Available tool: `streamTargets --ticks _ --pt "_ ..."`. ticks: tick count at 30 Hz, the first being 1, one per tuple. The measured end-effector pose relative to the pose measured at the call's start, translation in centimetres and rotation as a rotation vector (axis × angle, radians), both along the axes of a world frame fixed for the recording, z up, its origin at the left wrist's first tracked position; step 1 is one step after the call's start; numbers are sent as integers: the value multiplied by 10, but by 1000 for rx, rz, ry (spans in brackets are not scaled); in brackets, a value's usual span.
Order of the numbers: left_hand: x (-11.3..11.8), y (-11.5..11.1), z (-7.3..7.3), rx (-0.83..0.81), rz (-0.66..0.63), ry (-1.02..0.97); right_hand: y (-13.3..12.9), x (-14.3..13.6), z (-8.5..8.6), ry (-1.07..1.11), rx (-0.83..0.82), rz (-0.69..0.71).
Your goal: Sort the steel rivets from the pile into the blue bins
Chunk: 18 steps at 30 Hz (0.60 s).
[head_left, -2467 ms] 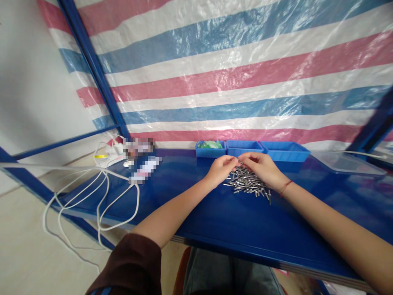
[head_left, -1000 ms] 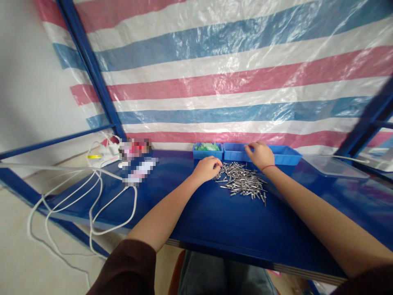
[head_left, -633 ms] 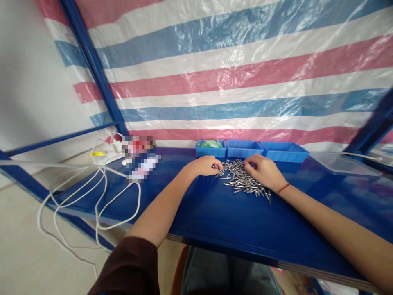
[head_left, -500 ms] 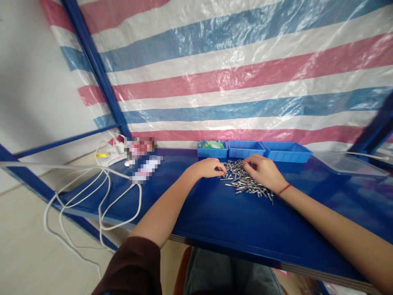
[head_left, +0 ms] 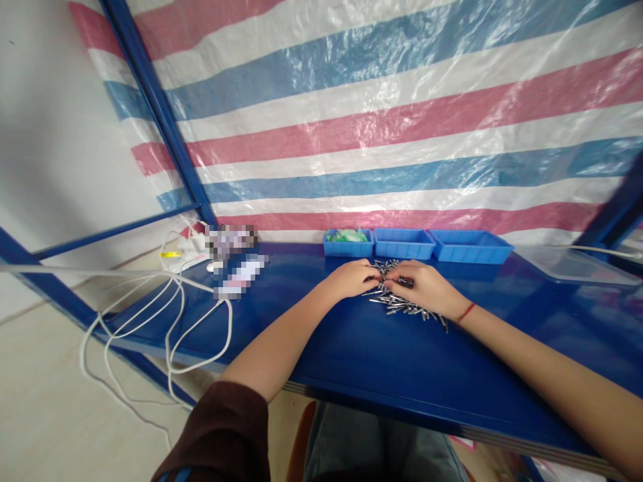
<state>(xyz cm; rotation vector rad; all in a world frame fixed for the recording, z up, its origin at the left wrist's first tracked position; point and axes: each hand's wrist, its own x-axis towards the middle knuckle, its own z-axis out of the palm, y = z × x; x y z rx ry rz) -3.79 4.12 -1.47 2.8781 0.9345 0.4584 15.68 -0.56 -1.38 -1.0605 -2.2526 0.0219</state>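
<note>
A loose heap of thin silver metal pins (head_left: 402,306), rivet-like in shape, lies on the blue tabletop (head_left: 351,341) between and below my hands. My left hand (head_left: 354,278) rests at the heap's left side, thumb and fingers pinched together. From the right, my right hand (head_left: 422,284) reaches over the heap with thumb and forefinger closed in a pinch and the other fingers curled. The fingertips of both hands nearly meet above the pins. Whatever lies between them is too small to make out.
Behind the heap stand three blue bins: the left bin (head_left: 347,248) holds green and clear plastic, beside a middle bin (head_left: 404,249) and a right bin (head_left: 472,251). A clear plastic lid (head_left: 577,264) lies at right. White cables (head_left: 173,335) hang over the left edge.
My right hand has moved left over the heap, and its fingertips have come close to those of my left hand. My left hand has shifted slightly right.
</note>
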Motion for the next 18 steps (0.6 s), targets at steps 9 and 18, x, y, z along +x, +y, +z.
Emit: streamTargets --ticks 9,18 --pt "2 -9 1 73 97 -82 3 0 -4 169 -55 -58" --pt "19 -13 2 -82 41 -408 4 -1 -3 425 -127 -87"
